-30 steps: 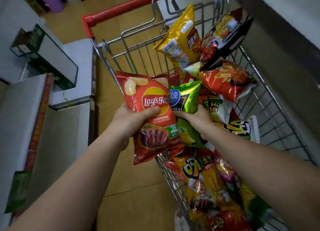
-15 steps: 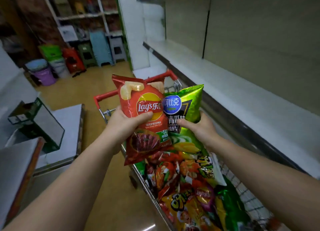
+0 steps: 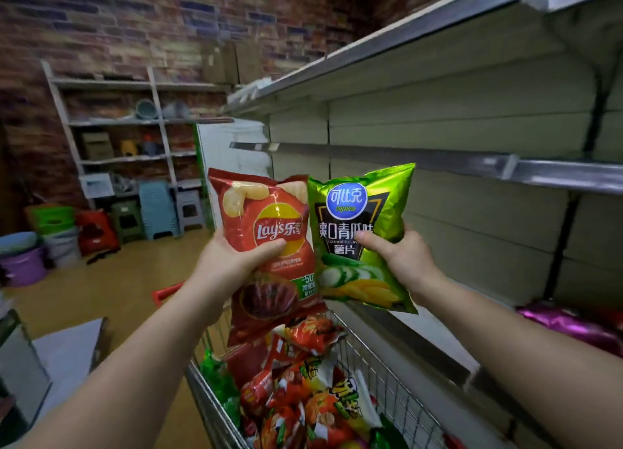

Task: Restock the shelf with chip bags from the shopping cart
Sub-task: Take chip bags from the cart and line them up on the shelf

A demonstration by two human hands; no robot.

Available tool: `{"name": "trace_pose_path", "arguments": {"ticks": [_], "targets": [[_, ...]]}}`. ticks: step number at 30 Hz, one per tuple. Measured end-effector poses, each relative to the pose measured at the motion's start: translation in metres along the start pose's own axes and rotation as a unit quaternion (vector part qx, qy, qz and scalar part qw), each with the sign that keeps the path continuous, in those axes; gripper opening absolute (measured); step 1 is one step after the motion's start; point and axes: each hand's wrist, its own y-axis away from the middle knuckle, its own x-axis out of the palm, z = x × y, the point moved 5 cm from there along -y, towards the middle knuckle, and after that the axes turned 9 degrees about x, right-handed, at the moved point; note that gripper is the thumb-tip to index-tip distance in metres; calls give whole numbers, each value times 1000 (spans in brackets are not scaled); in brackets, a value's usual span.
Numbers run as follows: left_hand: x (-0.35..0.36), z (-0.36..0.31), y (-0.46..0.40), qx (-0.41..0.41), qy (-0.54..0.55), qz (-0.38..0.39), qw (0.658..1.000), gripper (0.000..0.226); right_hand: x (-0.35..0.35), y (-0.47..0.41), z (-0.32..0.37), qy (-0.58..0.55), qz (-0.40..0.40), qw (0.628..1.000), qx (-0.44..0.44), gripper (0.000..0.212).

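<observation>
My left hand (image 3: 232,263) grips a red Lay's chip bag (image 3: 266,219) upright, thumb across its front. Beside it, touching edge to edge, my right hand (image 3: 401,259) grips a green cucumber chip bag (image 3: 362,212), also upright. Both bags are raised above the shopping cart (image 3: 387,374), which is heaped with several more chip bags (image 3: 303,388) in red, orange and green. To the right runs the store shelf (image 3: 546,175) with bare cream boards at several heights; its lowest board (image 3: 431,330) lies just right of the cart.
A shiny purple bag (image 3: 569,323) lies on the lowest shelf board at the far right. A metal rack (image 3: 161,124) with boxes and stacked plastic stools (image 3: 158,212) stands against the brick back wall. Tubs (image 3: 23,263) sit at left on the tan floor.
Both hands have lifted their bags from cart level to well above it, and my view has swung up from the cart toward the shelf and back wall.
</observation>
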Motion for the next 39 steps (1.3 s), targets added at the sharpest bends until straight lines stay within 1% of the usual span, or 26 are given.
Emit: {"name": "trace_pose_path", "arguments": {"ticks": [4, 5, 8, 9, 12, 13, 14, 15, 17, 19, 22, 24, 28, 29, 32, 33, 35, 39], "targets": [[25, -31, 18, 33, 19, 41, 998, 62, -56, 31, 34, -1, -51, 998, -33, 80], [33, -38, 22, 38, 29, 54, 997, 58, -69, 40, 42, -1, -62, 997, -37, 79], [60, -54, 25, 48, 49, 102, 992, 59, -110, 67, 61, -5, -103, 993, -55, 57], [70, -61, 24, 53, 57, 121, 990, 61, -124, 75, 66, -4, -125, 990, -60, 53], [104, -87, 19, 79, 84, 181, 977, 56, -167, 102, 80, 8, -192, 979, -69, 44], [116, -95, 18, 85, 93, 204, 971, 58, -179, 112, 84, 6, -209, 975, -70, 42], [129, -103, 18, 90, 102, 230, 964, 61, -192, 121, 87, 2, -228, 971, -69, 45], [141, -112, 19, 94, 110, 255, 956, 64, -204, 131, 89, -4, -245, 967, -67, 53], [165, -127, 24, 106, 127, 304, 938, 65, -226, 154, 93, -20, -275, 959, -60, 63], [188, -143, 35, 116, 150, 352, 917, 63, -245, 181, 97, -40, -298, 952, -61, 61], [223, -162, 60, 125, 175, 419, 882, 64, -272, 231, 102, -44, -360, 930, -54, 63], [246, -172, 82, 128, 192, 464, 855, 64, -289, 267, 105, -41, -403, 913, -48, 57], [284, -194, 137, 125, 226, 540, 801, 62, -320, 339, 107, -25, -486, 873, -36, 38], [293, -199, 151, 127, 230, 555, 790, 66, -328, 357, 108, -21, -504, 863, -35, 35], [321, -218, 194, 135, 229, 591, 761, 87, -348, 411, 111, -10, -544, 838, -39, 28], [330, -225, 210, 135, 236, 602, 751, 89, -356, 428, 112, -8, -554, 831, -40, 24], [346, -240, 245, 136, 244, 625, 729, 87, -373, 464, 112, -1, -575, 817, -38, 25], [378, -272, 316, 134, 269, 656, 693, 73, -415, 531, 116, 9, -610, 791, -36, 33]]}}
